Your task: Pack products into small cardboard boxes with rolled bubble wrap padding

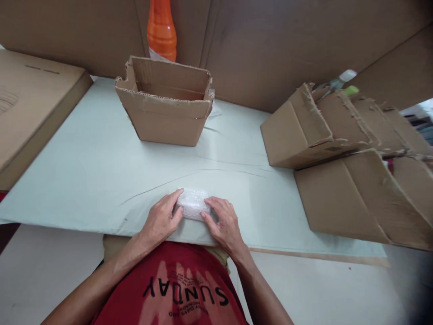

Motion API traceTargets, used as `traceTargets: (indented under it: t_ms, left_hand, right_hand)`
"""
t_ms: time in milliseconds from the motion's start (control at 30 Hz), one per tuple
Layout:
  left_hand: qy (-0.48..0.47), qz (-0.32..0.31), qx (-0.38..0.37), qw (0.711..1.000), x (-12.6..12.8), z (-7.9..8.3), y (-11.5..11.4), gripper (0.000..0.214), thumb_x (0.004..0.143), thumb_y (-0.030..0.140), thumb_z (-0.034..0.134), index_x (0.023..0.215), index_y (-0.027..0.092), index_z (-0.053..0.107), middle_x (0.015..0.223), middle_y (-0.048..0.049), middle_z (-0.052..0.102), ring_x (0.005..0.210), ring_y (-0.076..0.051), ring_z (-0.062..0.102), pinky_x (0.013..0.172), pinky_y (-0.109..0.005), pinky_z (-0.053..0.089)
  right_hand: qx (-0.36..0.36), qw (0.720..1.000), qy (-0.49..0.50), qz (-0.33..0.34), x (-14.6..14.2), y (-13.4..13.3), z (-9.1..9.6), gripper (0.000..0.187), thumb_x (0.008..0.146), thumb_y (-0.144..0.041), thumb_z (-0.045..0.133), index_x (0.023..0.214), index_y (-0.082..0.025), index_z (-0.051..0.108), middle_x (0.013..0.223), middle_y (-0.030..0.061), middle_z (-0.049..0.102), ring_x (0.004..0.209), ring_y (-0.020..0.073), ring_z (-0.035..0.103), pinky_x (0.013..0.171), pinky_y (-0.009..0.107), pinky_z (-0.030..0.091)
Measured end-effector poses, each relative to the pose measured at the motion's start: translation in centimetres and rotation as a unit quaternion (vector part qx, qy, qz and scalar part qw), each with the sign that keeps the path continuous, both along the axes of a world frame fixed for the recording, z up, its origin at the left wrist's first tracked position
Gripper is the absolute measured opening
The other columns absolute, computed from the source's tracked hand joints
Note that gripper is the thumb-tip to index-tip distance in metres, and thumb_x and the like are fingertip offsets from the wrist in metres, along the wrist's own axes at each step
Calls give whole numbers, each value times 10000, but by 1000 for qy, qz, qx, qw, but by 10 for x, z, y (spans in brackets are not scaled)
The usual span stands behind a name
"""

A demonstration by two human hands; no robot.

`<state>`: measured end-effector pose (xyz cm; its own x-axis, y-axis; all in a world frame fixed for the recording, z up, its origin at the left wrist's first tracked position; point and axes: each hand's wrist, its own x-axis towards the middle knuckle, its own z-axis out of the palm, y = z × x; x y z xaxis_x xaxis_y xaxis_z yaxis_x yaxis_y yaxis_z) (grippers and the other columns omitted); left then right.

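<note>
A small bundle of clear bubble wrap [193, 204] lies on the pale green table cover near the front edge. My left hand [164, 215] grips its left end between thumb and fingers. At the other end, my right hand [223, 221] has its thumb and fingers closed on the wrap in the same way. Whatever may be inside the wrap cannot be made out.
An open cardboard box [169, 119] stands beyond my hands, an orange bottle [162, 34] behind it. Several cut cardboard boxes [338, 194] holding items line the right side. A large flat carton [37, 99] lies at left. Cardboard panels [253, 49] wall the back.
</note>
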<state>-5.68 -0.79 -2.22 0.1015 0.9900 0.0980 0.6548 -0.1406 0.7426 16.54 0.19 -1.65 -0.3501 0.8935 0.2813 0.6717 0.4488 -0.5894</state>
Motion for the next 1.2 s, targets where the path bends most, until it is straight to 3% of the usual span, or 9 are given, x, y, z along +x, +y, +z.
traceTargets:
  t_ms: [233,367,433,600,733,900,1100,1200]
  left_hand:
    - [101,18,30,994,6,0,5,439,911,212,499,1344,147,539,991,-80,678,756,-192,635,772,-339,554]
    - [114,32,40,992,7,-3,5,435,917,200,495,1347,154,532,992,-80,666,770,-193,632,774,-335,550]
    - [106,39,46,993,7,-5,6,425,917,188,487,1338,164,539,981,-75,667,798,-195,636,778,-328,545]
    - [38,45,39,997,2,-6,5,442,883,146,490,1319,186,550,911,-35,649,780,-166,627,760,-299,534]
    - [-19,59,24,998,0,-4,2,489,852,144,512,1339,177,526,910,-26,621,723,-137,594,646,-253,511]
    - [-32,69,20,997,0,-3,-4,517,832,154,527,1348,184,512,1038,-65,624,789,-144,606,581,-233,489]
    - [-60,74,-11,995,-3,-2,-8,560,838,177,551,1393,177,475,1135,-103,642,861,-166,636,582,-239,508]
    - [-77,76,-19,994,-3,-3,-8,568,840,190,566,1400,178,473,1146,-106,653,858,-167,646,622,-258,530]
  right_hand:
    - [-9,997,-69,23,-2,21,6,328,949,-318,612,1256,-210,649,1291,139,661,1151,296,603,944,465,491]
    - [-29,987,-145,64,-11,46,11,420,913,-397,666,1270,-176,643,1404,194,586,1252,362,544,971,532,477]
    - [-35,984,-155,85,-15,53,11,372,895,-390,693,1192,-168,666,1409,202,577,1288,367,522,981,533,469]
    - [-45,991,-87,96,-20,48,4,116,887,-270,709,946,-198,639,1339,143,631,1264,298,548,981,464,451]
    - [-52,994,-53,80,-20,38,-2,111,880,-226,706,941,-221,614,1128,73,714,1063,251,624,891,407,451]
    - [-75,994,-47,65,-21,37,-4,133,856,-214,727,894,-220,600,983,41,711,928,231,631,850,389,444]
    - [-83,994,47,61,-18,35,-9,88,877,-218,697,863,-222,609,1133,79,673,1063,225,634,912,369,483]
    - [-71,996,6,45,-20,33,-10,85,868,-237,712,875,-216,630,1258,105,645,1113,253,615,930,399,474]
